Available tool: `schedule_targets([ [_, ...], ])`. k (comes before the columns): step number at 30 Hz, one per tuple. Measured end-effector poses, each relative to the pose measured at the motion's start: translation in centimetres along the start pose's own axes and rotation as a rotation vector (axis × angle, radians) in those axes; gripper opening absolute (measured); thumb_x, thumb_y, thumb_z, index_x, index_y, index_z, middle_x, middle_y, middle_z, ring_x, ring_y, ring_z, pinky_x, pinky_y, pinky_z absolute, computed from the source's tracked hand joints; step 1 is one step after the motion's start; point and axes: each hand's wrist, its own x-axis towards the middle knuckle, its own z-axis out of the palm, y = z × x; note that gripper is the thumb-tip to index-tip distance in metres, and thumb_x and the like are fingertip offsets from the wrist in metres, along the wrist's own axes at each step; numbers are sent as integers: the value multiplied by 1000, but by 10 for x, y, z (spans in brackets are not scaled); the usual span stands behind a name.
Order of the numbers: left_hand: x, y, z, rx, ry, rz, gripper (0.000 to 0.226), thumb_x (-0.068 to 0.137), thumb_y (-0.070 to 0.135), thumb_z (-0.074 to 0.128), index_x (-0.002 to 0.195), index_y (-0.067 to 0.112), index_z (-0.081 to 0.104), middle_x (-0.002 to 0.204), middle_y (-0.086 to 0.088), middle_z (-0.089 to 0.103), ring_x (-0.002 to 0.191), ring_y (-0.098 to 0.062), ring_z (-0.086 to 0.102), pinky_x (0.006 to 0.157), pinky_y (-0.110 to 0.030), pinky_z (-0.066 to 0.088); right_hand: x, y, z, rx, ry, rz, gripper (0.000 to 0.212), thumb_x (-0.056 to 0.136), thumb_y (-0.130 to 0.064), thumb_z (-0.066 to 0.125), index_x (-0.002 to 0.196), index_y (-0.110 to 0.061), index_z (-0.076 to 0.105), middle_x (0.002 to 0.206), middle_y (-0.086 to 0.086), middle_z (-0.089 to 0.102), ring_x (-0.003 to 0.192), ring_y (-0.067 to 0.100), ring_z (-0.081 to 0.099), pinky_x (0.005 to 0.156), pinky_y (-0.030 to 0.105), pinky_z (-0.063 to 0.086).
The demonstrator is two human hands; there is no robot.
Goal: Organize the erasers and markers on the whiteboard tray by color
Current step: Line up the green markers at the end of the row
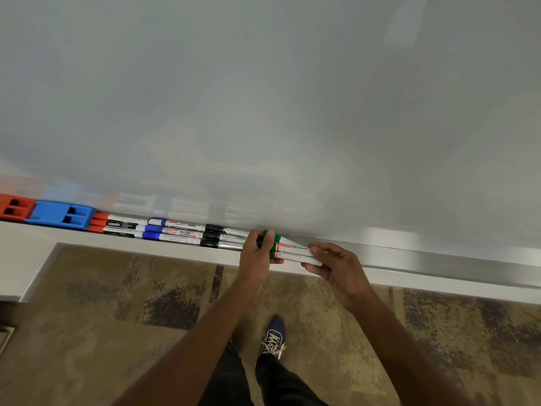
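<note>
2 hands: L hand (256, 256), R hand (336, 268) grip green mkrs (289, 249) | steel tray (439, 260) | tan carpet (117, 303)

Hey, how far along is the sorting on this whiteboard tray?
Done: the red eraser, blue eraser, red markers, blue markers and black markers lie grouped in a row on the tray. In hand: the left hand grips the green markers at their caps, and the right hand pinches their other end, right of the black ones. Left: setting the green set down, it seems.

Head camera looks steeply down at tray (439, 259).
</note>
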Motion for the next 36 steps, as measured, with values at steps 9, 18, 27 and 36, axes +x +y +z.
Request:
schedule_targets([
  [9, 10, -4, -4, 5, -19, -93, 14, 102, 22, 47, 107, 11, 56, 102, -10, 64, 84, -18, 62, 72, -31, 55, 9, -1, 2, 119, 61, 101, 11, 85, -5, 70, 92, 2, 74, 101, 19, 73, 93, 31, 72, 72, 31, 60],
  [18, 11, 2, -7, 113, -52, 5, 17, 103, 26, 45, 113, 14, 53, 106, -14, 66, 87, -24, 65, 71, -35, 56, 12, -7, 6, 103, 53, 147, 25, 79, 5, 72, 103, 9, 68, 104, 26, 72, 96, 36, 72, 74, 33, 61],
  [27, 4, 5, -16, 323, 120, 241, 20, 100, 19, 52, 115, 8, 61, 104, -5, 67, 94, -16, 64, 73, -15, 53, 17, -13, 6, 23, 97, 79, 28, 80, 11, 68, 108, 13, 64, 106, 30, 69, 98, 40, 69, 80, 37, 61],
  [36, -28, -23, -19, 880, 32, 694, 38, 98, 16, 52, 135, 4, 53, 139, -15, 53, 130, -25, 48, 109, -38, 40, 29, -4, 16, -55, 170, 25, 21, 78, 15, 69, 99, 12, 66, 89, 21, 68, 86, 35, 70, 72, 32, 62],
])
